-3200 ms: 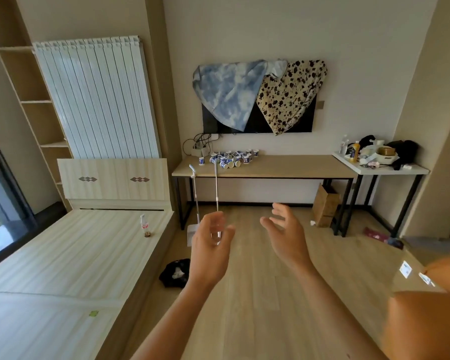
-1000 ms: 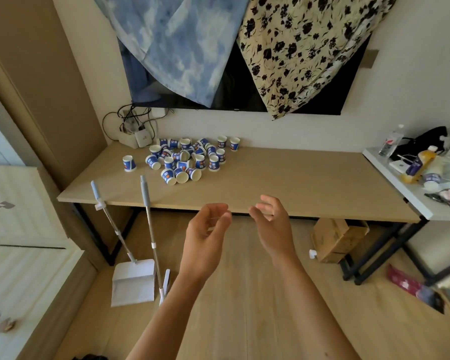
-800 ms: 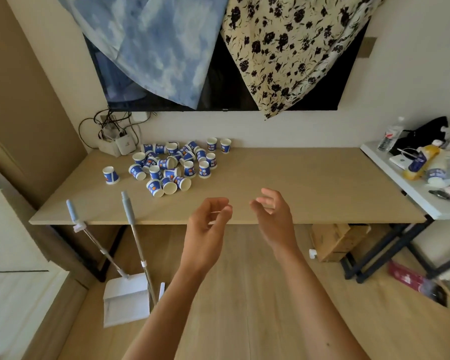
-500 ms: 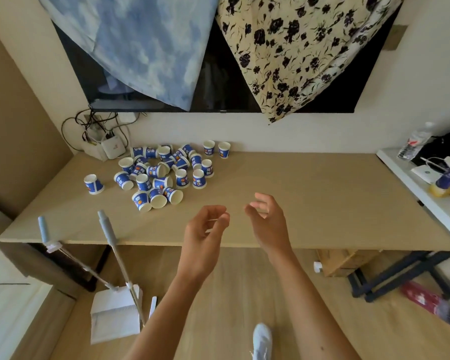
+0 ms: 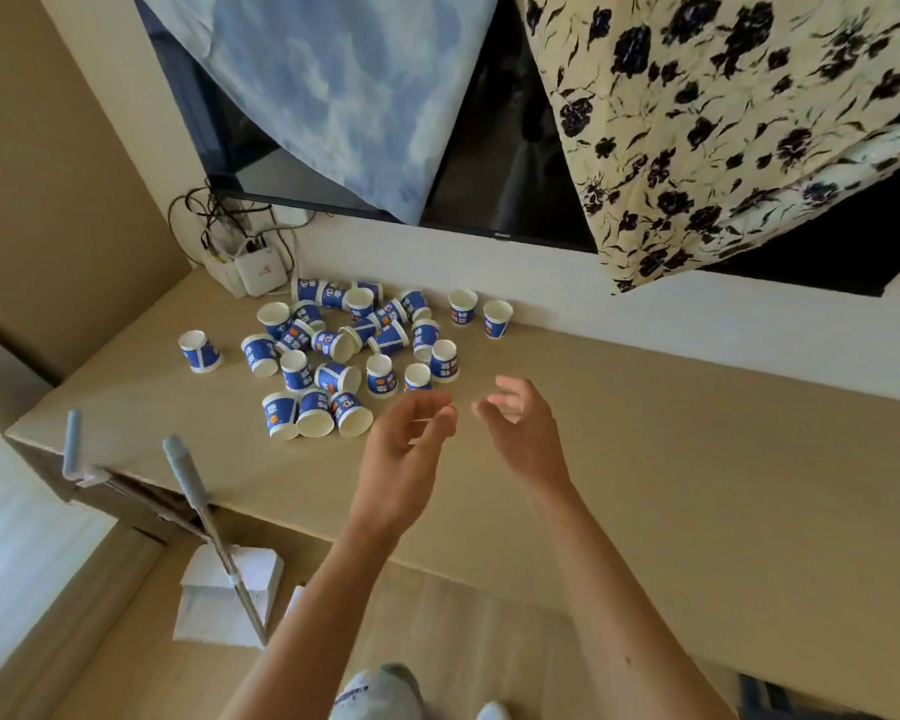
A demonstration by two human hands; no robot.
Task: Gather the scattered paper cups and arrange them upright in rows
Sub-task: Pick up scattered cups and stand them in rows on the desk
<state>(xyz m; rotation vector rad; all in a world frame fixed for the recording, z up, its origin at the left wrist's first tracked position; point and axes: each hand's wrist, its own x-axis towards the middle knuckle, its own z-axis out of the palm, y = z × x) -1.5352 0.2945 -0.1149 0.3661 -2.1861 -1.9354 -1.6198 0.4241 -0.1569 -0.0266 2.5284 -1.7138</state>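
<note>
Several blue-and-white paper cups lie scattered on the far left part of a long wooden table. Some stand upright, some are upside down and others lie on their sides. One cup sits apart at the left, and two upright cups stand near the wall. My left hand hovers over the table just right of the pile, fingers loosely curled, holding nothing. My right hand hangs beside it with relaxed fingers, also empty.
A white router with tangled cables sits at the table's back left corner. A broom and a dustpan lean against the table's front edge. Blue and floral cloths hang over a dark screen on the wall.
I have walked up to the table, so the cups are much closer. Both hands have moved forward over the tabletop, still empty.
</note>
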